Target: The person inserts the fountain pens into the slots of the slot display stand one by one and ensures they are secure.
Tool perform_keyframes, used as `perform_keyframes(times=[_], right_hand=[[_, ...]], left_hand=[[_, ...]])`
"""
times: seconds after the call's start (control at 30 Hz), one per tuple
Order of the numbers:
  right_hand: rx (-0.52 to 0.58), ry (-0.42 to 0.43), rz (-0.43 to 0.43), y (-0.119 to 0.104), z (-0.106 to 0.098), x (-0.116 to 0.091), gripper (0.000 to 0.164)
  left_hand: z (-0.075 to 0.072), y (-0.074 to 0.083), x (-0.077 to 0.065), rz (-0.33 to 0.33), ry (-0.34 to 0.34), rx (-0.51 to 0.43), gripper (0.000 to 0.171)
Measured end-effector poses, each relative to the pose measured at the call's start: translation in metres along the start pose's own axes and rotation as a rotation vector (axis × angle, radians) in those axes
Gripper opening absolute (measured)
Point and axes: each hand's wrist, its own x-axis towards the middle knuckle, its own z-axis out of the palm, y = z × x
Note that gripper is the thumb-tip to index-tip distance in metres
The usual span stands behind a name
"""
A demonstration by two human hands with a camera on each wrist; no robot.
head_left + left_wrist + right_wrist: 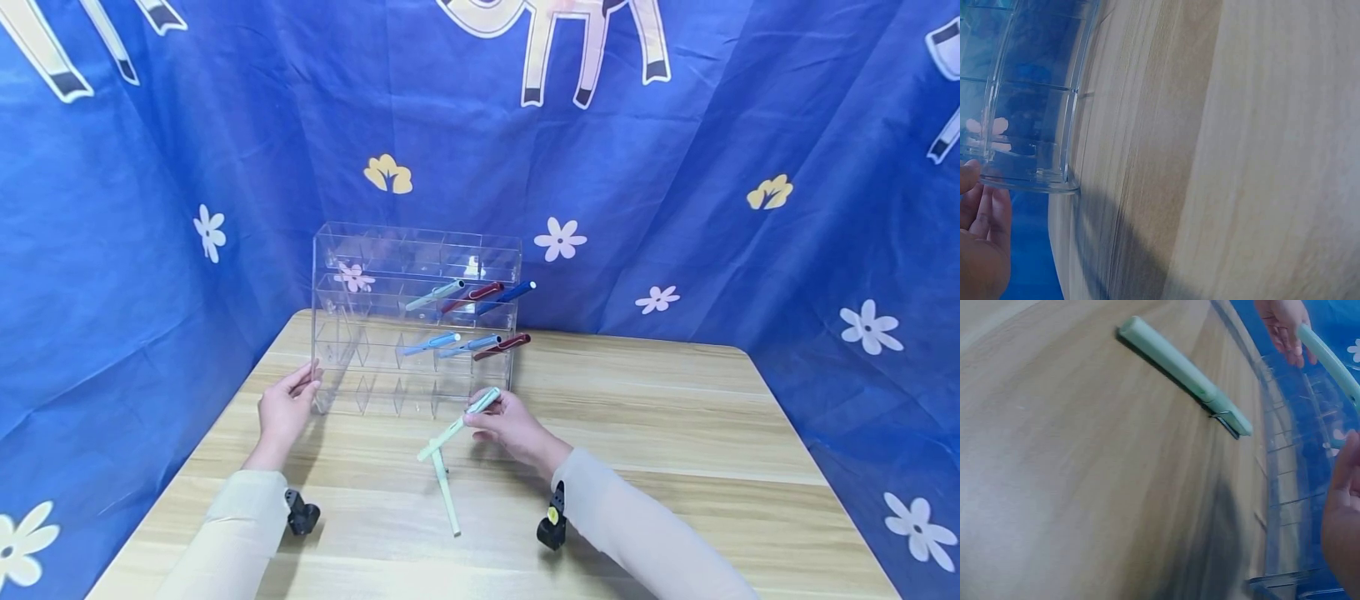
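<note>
A clear acrylic pen rack [341, 333] with rows of compartments stands toward the back of the table. My left hand [285, 408] holds its left side panel low down, thumb [969, 175] on one side and fingers [999, 219] on the other. Between thumb and fingers, my right hand [517, 429] pinches a pale green pen [452, 429], tilted in front of the rack's lower right part. A second pale green pen [1179, 369] lies on the table below it, its clip end toward the rack. Several blue and dark red pens, including a dark red pen [502, 347], stick out of two rows.
The wooden table [637, 400] extends right of the rack and toward me. A blue patterned cloth [450, 108] hangs behind and at both sides. Each wrist carries a small black camera, the left camera [302, 512] and the right camera [552, 521].
</note>
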Motion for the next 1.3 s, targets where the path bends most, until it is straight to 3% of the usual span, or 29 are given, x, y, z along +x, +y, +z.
perform_keyframes(times=[0.37,0.67,1.0,1.17,1.3], right_hand=[[-0.124,0.194,-0.228,-0.011,0.002,0.004,0.035],[-0.163,0.332,-0.355,-0.019,0.011,-0.001,0.027],[-0.323,0.399,-0.397,-0.039,0.028,-0.019,0.022],[-0.391,0.394,-0.391,-0.036,0.03,-0.016,0.021],[-0.436,0.385,-0.389,-0.021,0.025,-0.004,0.02]], left_hand=[[0.001,0.0,0.001,-0.01,0.006,0.021,0.035],[0.0,-0.001,0.001,-0.007,0.004,0.051,0.035],[0.001,-0.001,0.001,0.003,0.011,0.051,0.034],[0.001,-0.001,0.001,0.004,0.015,0.055,0.034],[0.001,0.0,0.001,0.006,0.013,0.056,0.034]])
